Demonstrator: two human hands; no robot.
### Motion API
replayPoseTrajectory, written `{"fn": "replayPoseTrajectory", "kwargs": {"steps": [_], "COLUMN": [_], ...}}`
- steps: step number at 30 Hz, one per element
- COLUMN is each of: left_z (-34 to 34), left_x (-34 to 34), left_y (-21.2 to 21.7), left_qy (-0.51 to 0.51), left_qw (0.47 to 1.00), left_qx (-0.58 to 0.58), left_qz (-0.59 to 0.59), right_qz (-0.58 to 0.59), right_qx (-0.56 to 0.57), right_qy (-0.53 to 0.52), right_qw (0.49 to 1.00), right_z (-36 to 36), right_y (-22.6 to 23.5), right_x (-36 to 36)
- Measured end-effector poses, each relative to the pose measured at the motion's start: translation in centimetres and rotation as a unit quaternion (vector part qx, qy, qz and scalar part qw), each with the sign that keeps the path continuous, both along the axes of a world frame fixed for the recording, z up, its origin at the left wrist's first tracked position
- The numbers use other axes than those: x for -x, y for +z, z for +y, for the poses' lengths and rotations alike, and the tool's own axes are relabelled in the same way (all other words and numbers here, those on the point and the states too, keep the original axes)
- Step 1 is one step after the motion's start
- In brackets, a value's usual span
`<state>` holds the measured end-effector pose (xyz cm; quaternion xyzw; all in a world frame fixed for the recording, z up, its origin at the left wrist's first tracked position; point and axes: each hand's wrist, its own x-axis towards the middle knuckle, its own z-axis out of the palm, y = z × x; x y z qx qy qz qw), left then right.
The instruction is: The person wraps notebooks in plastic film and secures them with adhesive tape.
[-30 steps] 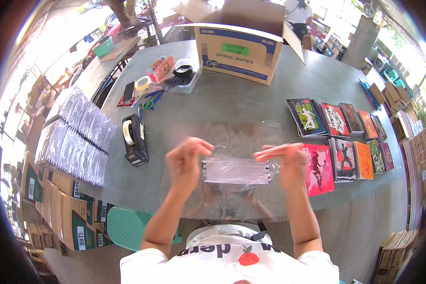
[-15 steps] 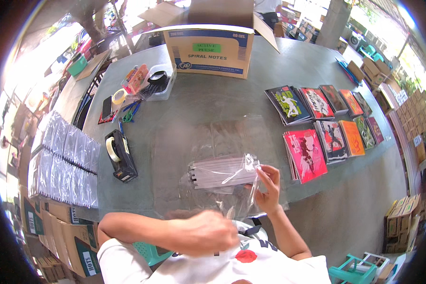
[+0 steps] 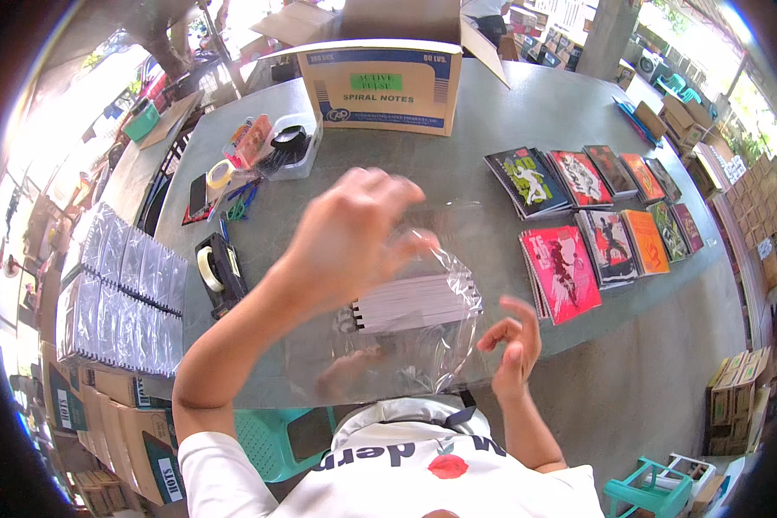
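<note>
A clear plastic bag (image 3: 447,363) lies on the table in front of me. Inside it is a stack of spiral notebooks (image 3: 419,302), its white page edges showing and dark coils at the left end. My left hand (image 3: 354,229) is raised above the bag, blurred, with thumb and fingers apart. A peak of the film reaches its thumb; whether it grips the film is unclear. To the right of the bag is my right hand (image 3: 516,345), fingers loosely bent and apart, nothing visible in them.
Plastic-wrapped notebooks (image 3: 125,298) lie at left, beside a black tape dispenser (image 3: 224,276). Behind are a clear plastic tub (image 3: 306,160), a tape roll (image 3: 220,174) and pens. A large open carton (image 3: 380,91) stands at the back. Colourful notebook piles (image 3: 561,272) occupy the right.
My left hand has swung up and away from my body to above the bag. The right hand has let go of the film and moved slightly right. The film edge now stands higher.
</note>
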<state>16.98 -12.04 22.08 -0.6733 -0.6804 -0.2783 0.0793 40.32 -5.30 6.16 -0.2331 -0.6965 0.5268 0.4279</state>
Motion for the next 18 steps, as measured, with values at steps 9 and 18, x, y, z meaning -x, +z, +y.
{"fn": "replayPoseTrajectory", "kwargs": {"steps": [9,18], "left_z": [3.1,-5.8], "left_x": [-0.5,-3.9], "left_y": [-4.5,-1.4], "left_qy": [-0.113,-0.194], "left_qw": [0.977,0.968], "left_qx": [0.074,0.119], "left_qz": [0.164,0.11], "right_qz": [-0.217,-0.186], "right_qx": [-0.034,-0.34], "right_qy": [0.057,0.003], "right_qw": [0.974,0.922], "right_z": [0.0,2.0], "right_y": [9.2,0.2], "right_x": [0.1,-0.9]}}
